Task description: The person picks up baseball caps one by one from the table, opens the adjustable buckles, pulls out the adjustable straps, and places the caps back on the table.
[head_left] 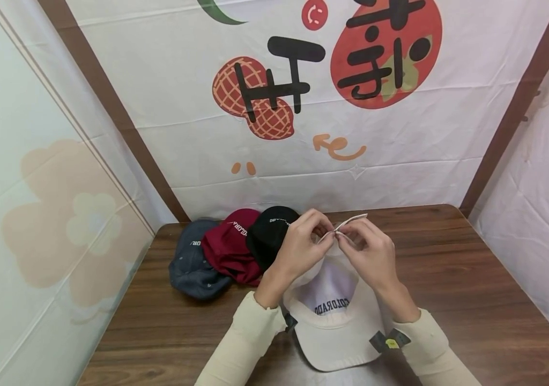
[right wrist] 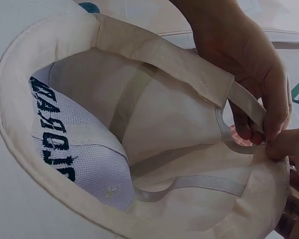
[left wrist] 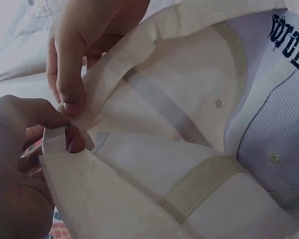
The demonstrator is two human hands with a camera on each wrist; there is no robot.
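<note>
A cream baseball cap (head_left: 339,338) lies upside down at the table's near middle, its brim toward me and its inside facing up. Dark COLORADO lettering (right wrist: 52,129) shows inside it, mirrored, on a mesh panel. At the back of the cap, my left hand (head_left: 303,241) pinches one end of the closure strap (right wrist: 246,102) between thumb and fingers. From the other side my right hand (head_left: 371,252) pinches the strap as well, and a loose end sticks up past its fingers. The fingertips of both hands nearly meet there; how the strap ends are fastened is hidden.
To the left, a navy cap (head_left: 197,268), a maroon cap (head_left: 228,246) and a black cap (head_left: 269,230) overlap in a row on the wooden table (head_left: 458,279). A printed white cloth wall (head_left: 183,145) rises behind the table's far edge.
</note>
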